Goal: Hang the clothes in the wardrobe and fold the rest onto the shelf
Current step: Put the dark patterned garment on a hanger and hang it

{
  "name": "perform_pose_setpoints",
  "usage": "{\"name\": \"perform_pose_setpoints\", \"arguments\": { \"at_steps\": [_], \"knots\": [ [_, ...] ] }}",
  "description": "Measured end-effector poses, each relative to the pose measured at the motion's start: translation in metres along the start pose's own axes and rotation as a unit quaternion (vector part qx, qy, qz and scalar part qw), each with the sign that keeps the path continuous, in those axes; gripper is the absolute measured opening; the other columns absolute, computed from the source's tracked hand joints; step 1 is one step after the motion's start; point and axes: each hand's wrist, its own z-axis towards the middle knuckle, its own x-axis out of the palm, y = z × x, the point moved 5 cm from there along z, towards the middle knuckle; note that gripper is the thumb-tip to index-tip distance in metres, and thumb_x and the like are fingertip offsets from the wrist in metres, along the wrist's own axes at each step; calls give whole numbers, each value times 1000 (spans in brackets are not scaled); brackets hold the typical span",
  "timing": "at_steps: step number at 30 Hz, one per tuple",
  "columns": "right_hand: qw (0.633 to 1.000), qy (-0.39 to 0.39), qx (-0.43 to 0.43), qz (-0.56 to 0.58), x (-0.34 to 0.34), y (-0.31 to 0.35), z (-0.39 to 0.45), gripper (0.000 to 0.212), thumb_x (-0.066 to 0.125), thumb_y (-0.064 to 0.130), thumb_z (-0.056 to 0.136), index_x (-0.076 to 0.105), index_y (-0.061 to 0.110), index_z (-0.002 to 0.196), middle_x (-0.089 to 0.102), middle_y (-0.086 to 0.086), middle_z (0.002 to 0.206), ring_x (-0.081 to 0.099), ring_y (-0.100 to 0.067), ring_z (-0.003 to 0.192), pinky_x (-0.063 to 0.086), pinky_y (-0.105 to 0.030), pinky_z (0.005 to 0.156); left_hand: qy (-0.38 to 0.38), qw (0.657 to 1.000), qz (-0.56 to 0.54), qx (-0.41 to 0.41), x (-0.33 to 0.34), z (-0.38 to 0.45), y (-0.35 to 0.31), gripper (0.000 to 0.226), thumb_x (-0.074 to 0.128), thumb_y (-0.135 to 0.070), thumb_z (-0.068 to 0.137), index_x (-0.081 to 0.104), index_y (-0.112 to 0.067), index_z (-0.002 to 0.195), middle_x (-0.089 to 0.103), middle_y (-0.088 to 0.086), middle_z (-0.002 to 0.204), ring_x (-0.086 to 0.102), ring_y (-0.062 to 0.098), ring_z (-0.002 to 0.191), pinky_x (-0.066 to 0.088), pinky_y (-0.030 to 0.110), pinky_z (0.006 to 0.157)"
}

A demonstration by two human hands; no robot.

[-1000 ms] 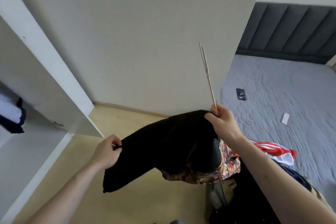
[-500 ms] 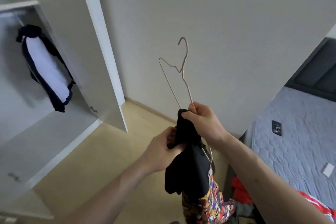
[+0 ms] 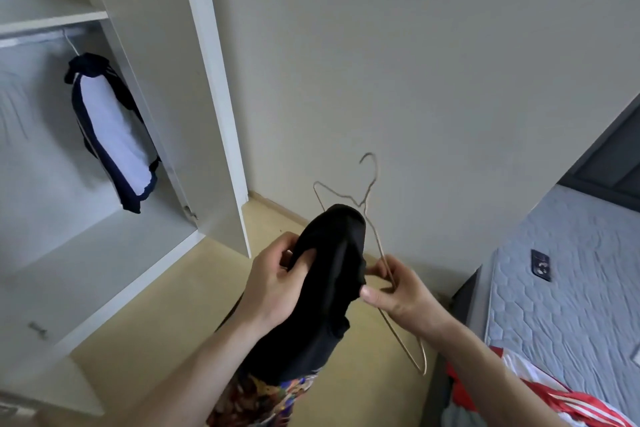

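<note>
A black garment (image 3: 329,291) with a colourful printed lower part (image 3: 263,399) hangs bunched over one shoulder of a thin wire hanger (image 3: 370,204). My left hand (image 3: 277,284) grips the black cloth from the left. My right hand (image 3: 394,291) pinches the hanger's wire and touches the cloth's right edge. The hanger's hook points up, in front of the wall. To the left stands the open white wardrobe (image 3: 104,253), where a navy and white garment (image 3: 114,135) hangs from the rail (image 3: 31,40).
The wardrobe's open door (image 3: 211,97) stands between the wardrobe and my hands. A bed (image 3: 561,288) with a grey quilt is at the right, with a dark phone (image 3: 541,265) on it and red and white clothes (image 3: 540,395) at its near corner. Pale wooden floor lies below.
The view has swung left and the wardrobe interior now shows more fully. My right hand has slid down the hanger wire. The black cloth now sits higher over the hanger's shoulder.
</note>
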Motion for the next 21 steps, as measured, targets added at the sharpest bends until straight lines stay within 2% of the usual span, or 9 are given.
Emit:
{"name": "perform_pose_setpoints", "arguments": {
  "at_steps": [2,4,8,9,11,13,15,17,21],
  "knots": [
    [999,5,14,-31,13,-9,-2,78,88,62,64,32,11,85,74,23,98,38,-18,68,36,-32,63,-11,1000,-2,-7,-6,3,-2,19,62,-42,92,63,-23,89,62,-9,69,58,8,63,44,14,58],
    [998,3,22,-57,26,-16,-2,69,84,50,73,32,6,86,77,18,96,41,-12,64,37,-32,62,-22,1000,-1,-9,-15,7,-4,22,63,-45,91,64,-23,90,63,-10,69,58,7,63,44,14,58],
    [999,2,21,-42,43,-11,-3,62,83,41,77,27,16,83,77,17,103,45,-8,59,39,-24,58,-47,999,-7,-6,-37,8,-6,24,66,-47,88,64,-23,89,62,-10,67,57,6,60,44,15,56],
    [999,5,16,-36,48,-8,-2,62,85,41,75,31,13,84,76,18,105,49,-9,62,40,-21,58,-50,999,-8,-7,-40,6,-5,26,66,-48,88,63,-22,88,60,-10,65,55,7,59,44,16,56],
    [1000,2,5,-31,58,1,2,61,88,42,70,49,4,96,75,13,103,65,-8,83,47,-22,65,-51,999,-11,-6,-45,2,-6,27,67,-48,87,62,-21,86,58,-10,63,54,7,59,43,16,55],
    [999,10,-3,-31,68,10,6,63,85,44,70,57,1,107,68,6,93,65,-12,91,52,-32,77,-56,998,-9,-4,-50,-1,-6,28,69,-48,86,62,-20,86,59,-9,63,55,7,58,42,15,54],
    [999,16,-4,-37,72,12,9,50,83,39,76,52,3,92,53,8,78,54,-13,75,48,-36,72,-73,997,-5,-5,-60,-1,-5,30,71,-49,85,62,-20,84,60,-8,63,55,7,58,41,14,52],
    [999,3,-2,-34,68,11,10,50,82,31,81,35,15,77,42,12,68,38,-14,64,36,-32,61,-98,995,30,1,-78,1,0,36,73,-51,83,57,-19,77,55,-5,61,51,7,57,38,14,52],
    [999,-38,-14,19,54,15,7,48,74,16,90,29,19,78,38,11,65,29,-12,56,30,-21,52,-103,981,161,-9,-117,0,25,49,80,-54,76,50,-16,68,46,-1,58,40,9,54,33,19,51]
  ]
}}
